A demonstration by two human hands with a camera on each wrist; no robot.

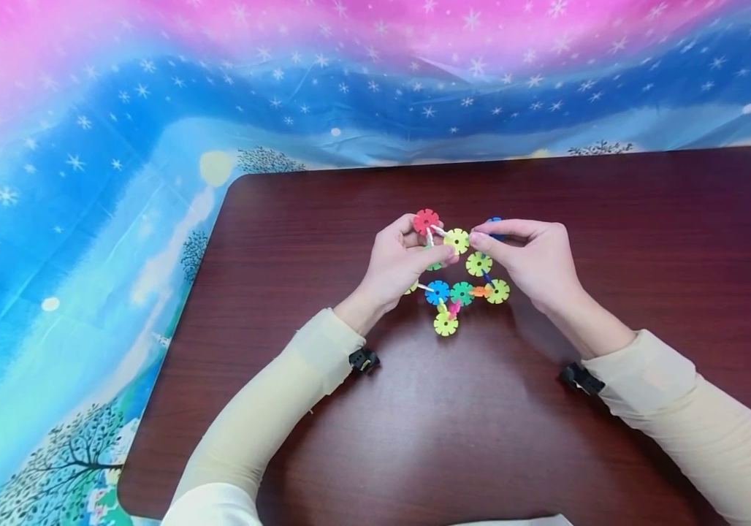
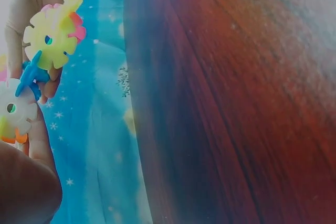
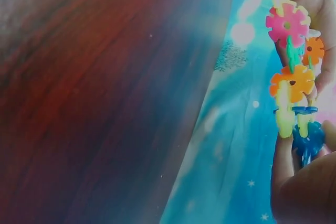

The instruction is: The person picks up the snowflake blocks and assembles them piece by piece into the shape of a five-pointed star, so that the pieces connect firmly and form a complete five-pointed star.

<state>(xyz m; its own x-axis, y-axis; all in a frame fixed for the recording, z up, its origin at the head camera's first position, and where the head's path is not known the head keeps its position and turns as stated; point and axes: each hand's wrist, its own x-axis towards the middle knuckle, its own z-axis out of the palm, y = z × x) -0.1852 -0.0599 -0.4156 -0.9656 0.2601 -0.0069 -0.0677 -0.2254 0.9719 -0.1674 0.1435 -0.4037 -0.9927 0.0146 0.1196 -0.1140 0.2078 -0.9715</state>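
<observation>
Several notched plastic snowflake discs are slotted together into a chain, held up between both hands over the table. My left hand [image 1: 394, 263] pinches it at the upper left, thumb against a yellow disc [image 1: 457, 239] with a red disc [image 1: 426, 220] above the fingers. At the upper right, my right hand [image 1: 540, 259] pinches the chain beside that yellow disc; its fingertips partly cover a blue disc [image 1: 494, 220]. Below hang a blue disc [image 1: 437, 292], a green disc [image 1: 462, 294] and a lowest yellow disc [image 1: 445, 324]. The right wrist view shows pink [image 3: 287, 23] and orange discs [image 3: 292, 83].
The dark brown wooden table [image 1: 375, 438] has rounded corners. Behind it and along its left side hangs a blue and pink snowflake-patterned cloth [image 1: 375, 95]. A white edge [image 1: 513, 521] of something shows at the bottom of the head view.
</observation>
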